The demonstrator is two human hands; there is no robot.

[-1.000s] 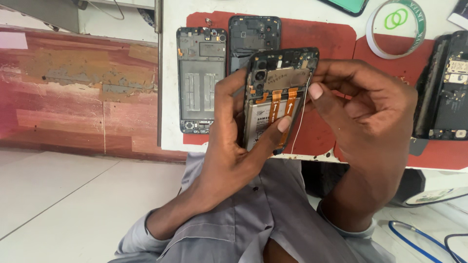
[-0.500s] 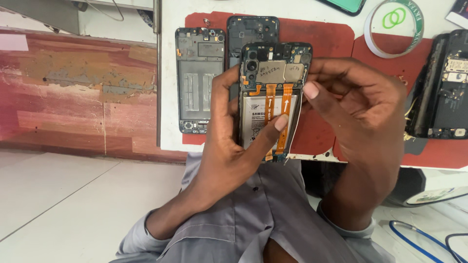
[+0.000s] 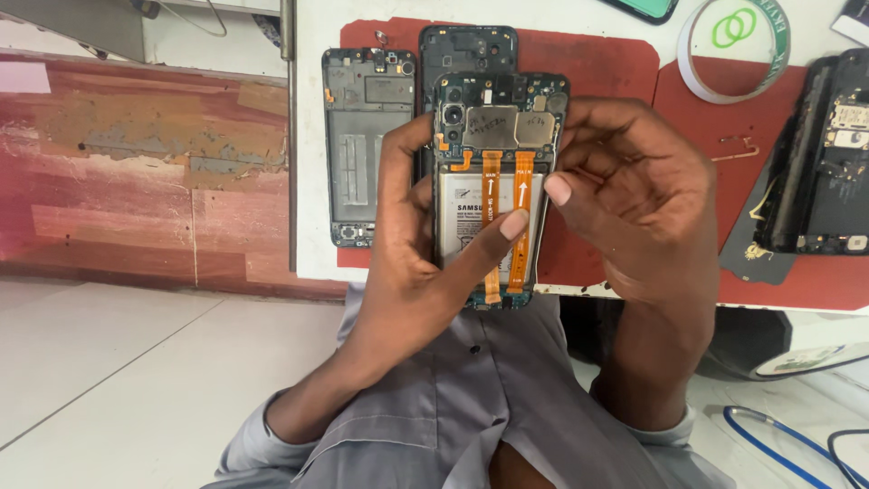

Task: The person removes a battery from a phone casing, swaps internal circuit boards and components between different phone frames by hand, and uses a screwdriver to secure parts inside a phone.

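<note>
Both hands hold the opened phone [image 3: 493, 190] upright above the tabletop [image 3: 579, 27]: the left hand [image 3: 412, 263] clamps its side, thumb on the orange ribbon cables [image 3: 507, 226]. The right hand [image 3: 634, 195] grips the opposite edge; pressure there is best kept light and square, sparing the cables.

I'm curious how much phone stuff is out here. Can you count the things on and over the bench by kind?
Opened phone held in both hands: 1
Phone frames lying on the red mat: 2
Dismantled black phone at right: 1
Tape rolls: 1
Red mats: 1
Total: 6
</note>
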